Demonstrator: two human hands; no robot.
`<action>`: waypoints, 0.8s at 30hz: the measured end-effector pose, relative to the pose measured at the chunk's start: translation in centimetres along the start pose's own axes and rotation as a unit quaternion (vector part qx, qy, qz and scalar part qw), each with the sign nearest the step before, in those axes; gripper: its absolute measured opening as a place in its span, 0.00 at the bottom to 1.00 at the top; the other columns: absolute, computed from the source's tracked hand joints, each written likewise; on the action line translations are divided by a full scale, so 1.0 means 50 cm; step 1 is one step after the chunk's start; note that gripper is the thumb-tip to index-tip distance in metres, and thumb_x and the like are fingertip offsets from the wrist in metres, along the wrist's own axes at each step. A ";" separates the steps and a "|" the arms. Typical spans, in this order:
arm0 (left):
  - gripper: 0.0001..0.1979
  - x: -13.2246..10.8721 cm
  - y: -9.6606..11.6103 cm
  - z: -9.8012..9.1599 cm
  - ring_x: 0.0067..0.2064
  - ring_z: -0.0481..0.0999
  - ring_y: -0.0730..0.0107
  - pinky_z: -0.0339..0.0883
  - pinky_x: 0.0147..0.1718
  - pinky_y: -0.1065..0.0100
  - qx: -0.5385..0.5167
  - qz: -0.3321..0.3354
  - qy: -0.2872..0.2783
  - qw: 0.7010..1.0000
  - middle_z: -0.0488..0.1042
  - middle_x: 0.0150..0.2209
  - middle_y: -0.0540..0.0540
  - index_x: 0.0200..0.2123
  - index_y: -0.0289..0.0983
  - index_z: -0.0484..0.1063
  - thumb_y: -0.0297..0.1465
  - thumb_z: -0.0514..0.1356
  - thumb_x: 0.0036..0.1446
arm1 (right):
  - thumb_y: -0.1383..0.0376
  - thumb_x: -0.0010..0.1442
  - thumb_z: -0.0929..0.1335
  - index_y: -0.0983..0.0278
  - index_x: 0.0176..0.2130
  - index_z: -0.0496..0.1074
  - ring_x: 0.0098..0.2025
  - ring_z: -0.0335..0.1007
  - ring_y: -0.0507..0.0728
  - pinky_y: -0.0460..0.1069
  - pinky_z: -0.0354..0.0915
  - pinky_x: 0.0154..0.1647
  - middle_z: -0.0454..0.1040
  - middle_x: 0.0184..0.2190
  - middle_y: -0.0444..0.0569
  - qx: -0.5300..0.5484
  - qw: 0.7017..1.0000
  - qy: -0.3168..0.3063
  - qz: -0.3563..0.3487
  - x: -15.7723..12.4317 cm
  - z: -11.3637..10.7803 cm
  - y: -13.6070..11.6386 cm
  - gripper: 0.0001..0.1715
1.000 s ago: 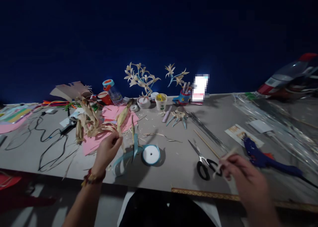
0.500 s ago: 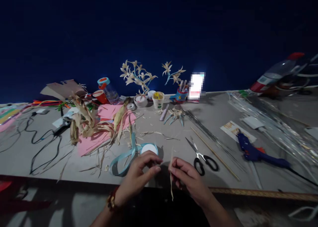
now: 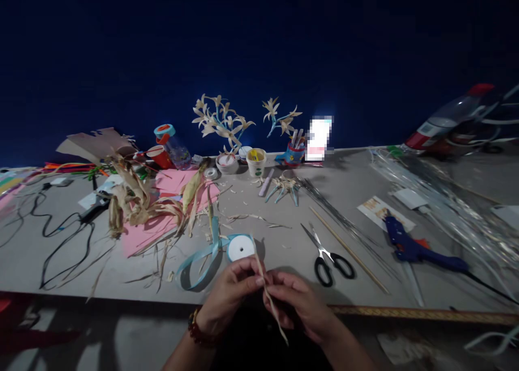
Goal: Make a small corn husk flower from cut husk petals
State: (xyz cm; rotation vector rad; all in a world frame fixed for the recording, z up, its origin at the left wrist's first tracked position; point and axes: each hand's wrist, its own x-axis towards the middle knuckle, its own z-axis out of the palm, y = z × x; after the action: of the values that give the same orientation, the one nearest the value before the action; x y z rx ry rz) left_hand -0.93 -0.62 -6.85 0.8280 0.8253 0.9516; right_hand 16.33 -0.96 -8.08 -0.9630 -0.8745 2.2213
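Centrally, a thin pale dried-husk strip (image 3: 279,323) is pinched between both hands at the near edge of the grey tabletop (image 3: 284,249).
The fingers of the left hand (image 3: 230,295) and the right hand (image 3: 300,305) are closed on the strip, which is held slanted, its upper end near the light-blue ribbon spool (image 3: 241,247). Black-handled scissors (image 3: 330,258) are laid just right of the hands, and a blue glue gun (image 3: 411,247) farther right.
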 end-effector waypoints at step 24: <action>0.17 0.001 -0.002 0.021 0.25 0.60 0.78 0.56 0.25 0.74 -0.131 0.064 0.185 0.972 0.63 0.24 0.55 0.22 0.36 0.64 0.31 0.71 0.50 | 0.48 0.64 0.68 0.62 0.30 0.67 0.27 0.63 0.51 0.46 0.61 0.30 0.69 0.25 0.42 -0.221 0.964 0.042 -0.141 -0.018 0.024 0.005 0.22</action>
State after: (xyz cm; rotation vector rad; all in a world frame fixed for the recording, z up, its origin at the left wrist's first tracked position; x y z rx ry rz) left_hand 0.04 -0.86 -6.47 0.4827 0.9461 1.3240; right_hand 15.88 -2.17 -7.26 -1.0425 -1.4098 1.7666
